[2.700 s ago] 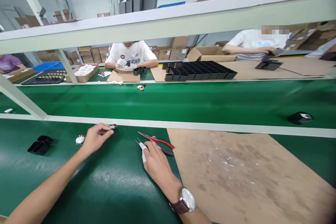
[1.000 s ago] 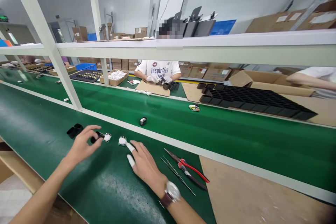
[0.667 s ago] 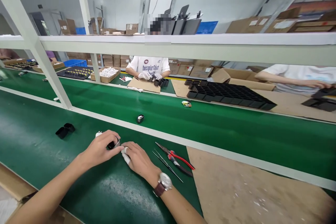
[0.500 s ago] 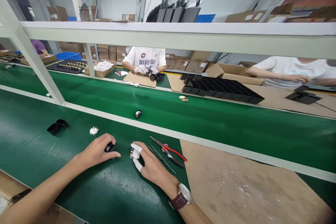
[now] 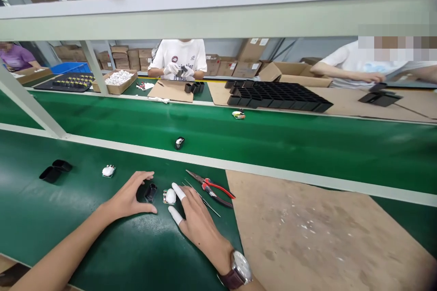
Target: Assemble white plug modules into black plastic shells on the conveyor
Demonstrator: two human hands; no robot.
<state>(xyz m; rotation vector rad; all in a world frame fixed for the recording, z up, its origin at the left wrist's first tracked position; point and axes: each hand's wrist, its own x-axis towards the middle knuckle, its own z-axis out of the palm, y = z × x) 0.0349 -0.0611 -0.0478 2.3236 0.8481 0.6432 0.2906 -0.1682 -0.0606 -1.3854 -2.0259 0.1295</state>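
My left hand [image 5: 128,198] rests on the green mat, fingers curved loosely round a small black housing [image 5: 150,192] that stands between thumb and forefinger. My right hand [image 5: 194,220], with white finger cots on thumb and forefinger and a watch on the wrist, touches a small white part [image 5: 170,196] with those two fingertips. The white part lies right beside the black housing. Another white part [image 5: 108,171] lies further left, and a pair of black housings [image 5: 54,170] beyond it.
Red-handled pliers [image 5: 213,188] and tweezers [image 5: 201,197] lie right of my right hand. A cardboard sheet [image 5: 307,232] covers the mat at right. A small black piece [image 5: 179,142] rides the conveyor belt [image 5: 273,141]. Other people work across it, beside black trays [image 5: 276,95].
Both hands came together near the pliers, bringing the black housing and a white part next to each other. The left hand's grip on the housing has loosened. The camera has tilted down.
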